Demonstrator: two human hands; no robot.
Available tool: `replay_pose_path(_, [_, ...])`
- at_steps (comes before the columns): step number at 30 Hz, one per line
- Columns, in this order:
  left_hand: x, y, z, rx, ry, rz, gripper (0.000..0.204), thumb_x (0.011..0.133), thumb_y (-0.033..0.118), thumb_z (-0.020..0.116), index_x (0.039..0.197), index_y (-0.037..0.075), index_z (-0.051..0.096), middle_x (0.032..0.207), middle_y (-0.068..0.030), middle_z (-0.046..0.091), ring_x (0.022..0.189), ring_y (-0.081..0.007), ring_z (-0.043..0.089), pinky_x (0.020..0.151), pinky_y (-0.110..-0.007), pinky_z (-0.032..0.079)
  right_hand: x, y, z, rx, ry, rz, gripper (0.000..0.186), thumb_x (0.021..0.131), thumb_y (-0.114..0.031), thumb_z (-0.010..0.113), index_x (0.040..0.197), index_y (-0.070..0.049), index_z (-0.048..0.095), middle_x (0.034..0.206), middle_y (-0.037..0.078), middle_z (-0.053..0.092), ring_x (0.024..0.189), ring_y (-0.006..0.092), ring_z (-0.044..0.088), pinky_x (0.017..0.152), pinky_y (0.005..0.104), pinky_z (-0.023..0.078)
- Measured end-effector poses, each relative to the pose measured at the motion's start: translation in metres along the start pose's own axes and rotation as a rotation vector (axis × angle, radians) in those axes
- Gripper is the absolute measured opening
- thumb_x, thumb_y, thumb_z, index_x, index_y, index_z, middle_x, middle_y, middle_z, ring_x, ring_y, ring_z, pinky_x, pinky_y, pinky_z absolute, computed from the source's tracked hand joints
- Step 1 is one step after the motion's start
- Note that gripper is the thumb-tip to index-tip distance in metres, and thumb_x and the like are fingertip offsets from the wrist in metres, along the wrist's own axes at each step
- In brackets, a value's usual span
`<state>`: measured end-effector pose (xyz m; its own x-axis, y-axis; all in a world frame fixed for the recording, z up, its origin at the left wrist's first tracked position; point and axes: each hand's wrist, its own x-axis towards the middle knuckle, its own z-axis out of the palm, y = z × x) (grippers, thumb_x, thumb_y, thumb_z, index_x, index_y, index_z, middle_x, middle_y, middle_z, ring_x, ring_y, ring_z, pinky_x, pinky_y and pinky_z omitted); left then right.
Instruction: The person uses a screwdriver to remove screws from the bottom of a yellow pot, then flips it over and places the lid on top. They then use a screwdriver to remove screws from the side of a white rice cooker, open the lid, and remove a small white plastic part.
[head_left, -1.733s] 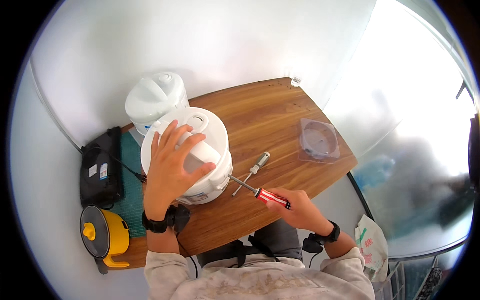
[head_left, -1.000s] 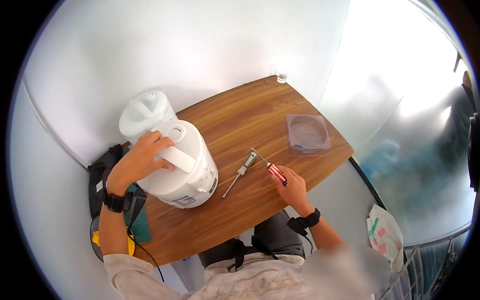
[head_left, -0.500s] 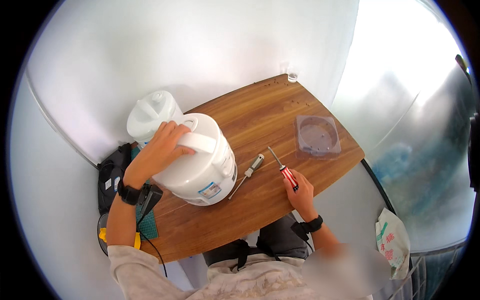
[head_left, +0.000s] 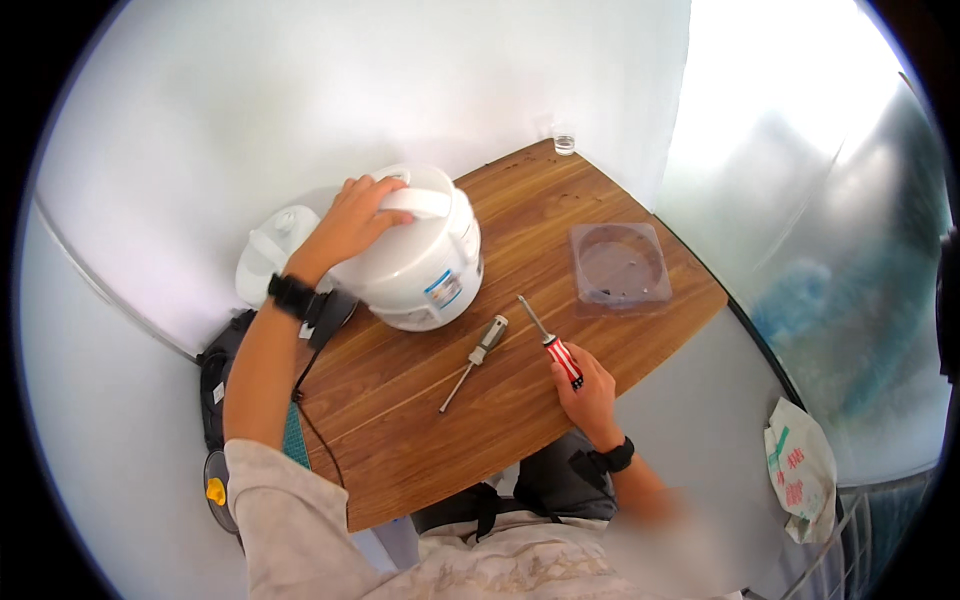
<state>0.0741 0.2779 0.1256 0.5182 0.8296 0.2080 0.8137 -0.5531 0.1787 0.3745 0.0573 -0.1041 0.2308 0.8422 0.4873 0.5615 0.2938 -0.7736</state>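
Observation:
A white rice cooker [head_left: 410, 270] with a carry handle on its lid stands at the far left of the wooden table. My left hand [head_left: 358, 218] is wrapped round that handle, thumb on the near side. In my right hand [head_left: 588, 392], near the table's front edge, is a screwdriver [head_left: 561, 356] with a red-and-white striped handle. Its metal shaft points away from me, up and to the left. Between the cooker and my right hand lies a second screwdriver [head_left: 484, 346] with a grey handle, its tip toward me.
Behind the cooker stands another white lidded appliance [head_left: 270, 262] by the wall. On the right, a clear plastic tray [head_left: 652, 290] holds a few tiny dark pieces. A small clear cup [head_left: 564, 144] sits at the far corner. Left are a black bag [head_left: 212, 395] and green mat [head_left: 294, 438].
The rice cooker has moved away from me toward the wall, with my left hand still on its handle. My right hand keeps the striped screwdriver in about the same place. The view has shifted slightly.

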Motion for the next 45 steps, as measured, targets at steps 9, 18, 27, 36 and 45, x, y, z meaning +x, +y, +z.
replay_pose_path(9, [0.089,-0.018,0.026,-0.038,0.006,-0.185,0.052,0.095,0.049,0.066,0.139,0.023,0.064,0.128,-0.0197,0.062,0.125,-0.0406,0.050,0.108,-0.052,0.042,0.006,-0.006,-0.002,0.051,-0.012,0.059,0.032,0.094,-0.017,0.073,0.120,-0.001,0.068,0.108,0.021,0.073,0.096,0.0389,0.072,0.083,0.0412,0.058])
replay_pose_path(18, [0.132,-0.028,0.050,-0.027,0.132,-0.252,0.051,0.095,0.047,0.069,0.138,0.020,0.065,0.127,-0.0216,0.063,0.121,-0.0414,0.050,0.105,-0.050,0.043,0.003,-0.002,0.000,0.012,-0.025,0.079,0.031,0.094,-0.015,0.072,0.121,-0.001,0.067,0.109,0.022,0.073,0.097,0.0393,0.071,0.084,0.0424,0.057])
replay_pose_path(27, [0.148,-0.046,0.058,0.055,0.424,-0.182,0.042,0.094,0.042,0.068,0.125,0.013,0.070,0.117,-0.0194,0.068,0.117,-0.0392,0.057,0.100,-0.047,0.048,0.002,-0.007,-0.001,0.009,-0.047,0.094,0.031,0.095,-0.015,0.071,0.120,0.001,0.066,0.107,0.022,0.072,0.096,0.0392,0.071,0.083,0.0415,0.056])
replay_pose_path(36, [0.008,-0.132,-0.050,0.235,0.309,-0.288,0.022,0.098,0.019,0.056,0.113,0.018,0.071,0.111,-0.0168,0.067,0.104,-0.0365,0.066,0.091,-0.046,0.053,0.000,0.004,0.001,-0.021,-0.031,0.037,0.032,0.095,-0.018,0.072,0.120,0.002,0.066,0.107,0.022,0.073,0.096,0.0387,0.072,0.083,0.0421,0.057])
replay_pose_path(45, [-0.092,-0.198,-0.034,0.087,0.027,-0.574,0.052,0.101,0.052,0.052,0.144,0.024,0.056,0.138,-0.0328,0.047,0.115,-0.0471,0.062,0.107,-0.048,0.046,-0.002,0.003,0.003,-0.011,-0.044,0.069,0.031,0.095,-0.016,0.072,0.119,0.003,0.066,0.108,0.023,0.072,0.095,0.0402,0.071,0.083,0.0426,0.056])
